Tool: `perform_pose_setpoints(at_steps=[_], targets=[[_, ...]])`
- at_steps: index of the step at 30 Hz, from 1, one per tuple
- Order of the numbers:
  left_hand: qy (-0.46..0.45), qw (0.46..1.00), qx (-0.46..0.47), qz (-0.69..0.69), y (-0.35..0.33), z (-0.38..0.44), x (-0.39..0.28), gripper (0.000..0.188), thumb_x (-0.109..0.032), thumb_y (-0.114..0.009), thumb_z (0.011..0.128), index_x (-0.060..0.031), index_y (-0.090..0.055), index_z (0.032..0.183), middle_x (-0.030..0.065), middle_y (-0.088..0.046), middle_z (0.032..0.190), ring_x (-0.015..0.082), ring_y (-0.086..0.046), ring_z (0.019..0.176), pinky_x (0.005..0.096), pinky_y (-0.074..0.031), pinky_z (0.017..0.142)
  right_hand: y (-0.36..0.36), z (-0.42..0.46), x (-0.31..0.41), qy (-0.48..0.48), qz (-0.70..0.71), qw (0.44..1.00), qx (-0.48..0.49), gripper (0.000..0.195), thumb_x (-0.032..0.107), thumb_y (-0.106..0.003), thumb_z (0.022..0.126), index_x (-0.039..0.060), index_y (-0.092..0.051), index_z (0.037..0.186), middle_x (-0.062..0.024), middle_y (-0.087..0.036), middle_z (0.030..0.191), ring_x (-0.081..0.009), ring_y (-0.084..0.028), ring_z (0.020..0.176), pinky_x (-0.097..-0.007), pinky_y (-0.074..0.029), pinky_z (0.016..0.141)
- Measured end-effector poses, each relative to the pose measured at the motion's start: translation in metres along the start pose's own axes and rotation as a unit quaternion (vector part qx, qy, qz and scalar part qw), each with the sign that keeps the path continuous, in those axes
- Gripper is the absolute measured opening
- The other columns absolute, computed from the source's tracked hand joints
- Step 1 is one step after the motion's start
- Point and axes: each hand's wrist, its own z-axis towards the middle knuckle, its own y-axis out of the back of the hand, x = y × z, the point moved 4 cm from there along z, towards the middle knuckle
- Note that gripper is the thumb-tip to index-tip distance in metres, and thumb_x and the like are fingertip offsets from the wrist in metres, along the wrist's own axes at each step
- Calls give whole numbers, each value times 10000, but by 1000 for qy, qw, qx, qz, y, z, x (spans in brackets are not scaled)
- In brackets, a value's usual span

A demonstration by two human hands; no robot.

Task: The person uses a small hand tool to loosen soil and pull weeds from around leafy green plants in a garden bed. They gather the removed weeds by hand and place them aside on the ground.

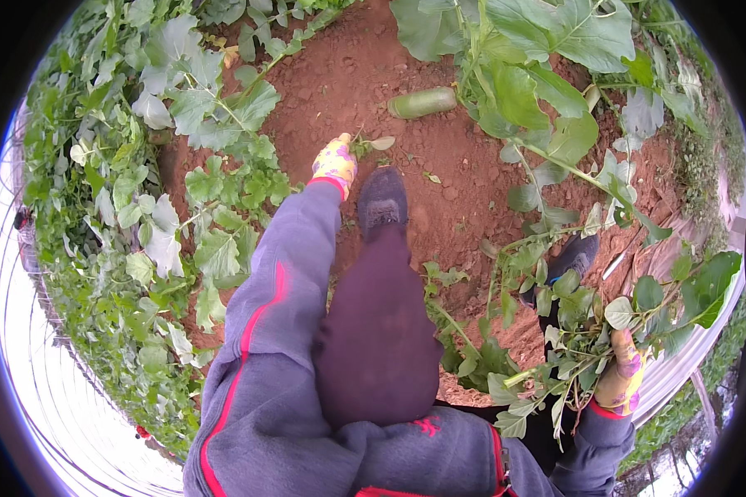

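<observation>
My left hand (336, 163), in a yellow flowered glove, reaches down over the reddish soil just ahead of my shoe (383, 197). A small leafy sprig (363, 148) is at its fingertips, which appear closed on the stem. Low on the right, my right hand (621, 379), gloved alike, grips a loose bunch of uprooted leafy plants (581, 366), with leaves sticking out on both sides. Beyond my left hand, a green radish (421, 102) shows above the ground, its leafy top (503, 74) spreading to the right.
Dense leafy plants (217, 112) line the left side. On the right, a leaning leafy stalk (572, 168) crosses near my other shoe (575, 258). A thin pale object (614, 264) lies beside that shoe. Pale sheeting (684, 366) edges the bed.
</observation>
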Motion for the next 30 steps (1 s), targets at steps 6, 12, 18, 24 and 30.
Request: perform_pose_setpoints(at_steps=[6, 12, 18, 24, 30], targets=[[8, 996, 45, 78, 13, -36, 20, 510, -82, -553, 776, -163, -455, 1270, 142, -601, 1070, 310, -563, 1019, 384, -441, 858, 1, -7, -2, -8, 7, 1000, -30, 362, 189, -648, 797, -9, -568, 1089, -77, -605, 1001, -171, -596, 833, -311, -484, 753], [2, 967, 127, 222, -19, -68, 36, 452, -102, -385, 870, -135, -390, 1321, 151, -576, 1118, 298, -553, 1061, 397, -453, 864, -1, -12, 0, 39, -66, 997, -14, 374, 177, -655, 783, -12, -563, 1093, -78, -605, 988, -166, -579, 841, -306, -466, 762], [246, 947, -52, -200, -41, -75, 94, 363, -353, -488, 869, -99, -544, 1122, 162, -613, 1019, 273, -582, 944, 349, -442, 800, -2, -18, -2, 58, -38, 997, 33, 436, 258, -610, 814, -25, -549, 1140, -94, -584, 1095, -199, -555, 979, -336, -415, 883], [14, 982, 130, 135, -55, -116, 57, 341, -258, -512, 831, -94, -496, 1129, 141, -609, 1058, 291, -581, 1004, 390, -462, 803, 7, -18, -12, 53, -20, 998, 4, 435, 248, -615, 807, -23, -549, 1142, -97, -586, 1094, -206, -573, 956, -341, -445, 855], [30, 976, 126, 175, -51, -109, 45, 216, -122, -475, 826, -80, -535, 1029, 144, -580, 1088, 297, -563, 1042, 408, -468, 825, 6, -16, -9, 20, -43, 999, 12, 377, 232, -547, 860, -34, -578, 1124, -88, -588, 1103, -177, -556, 966, -316, -412, 875]])
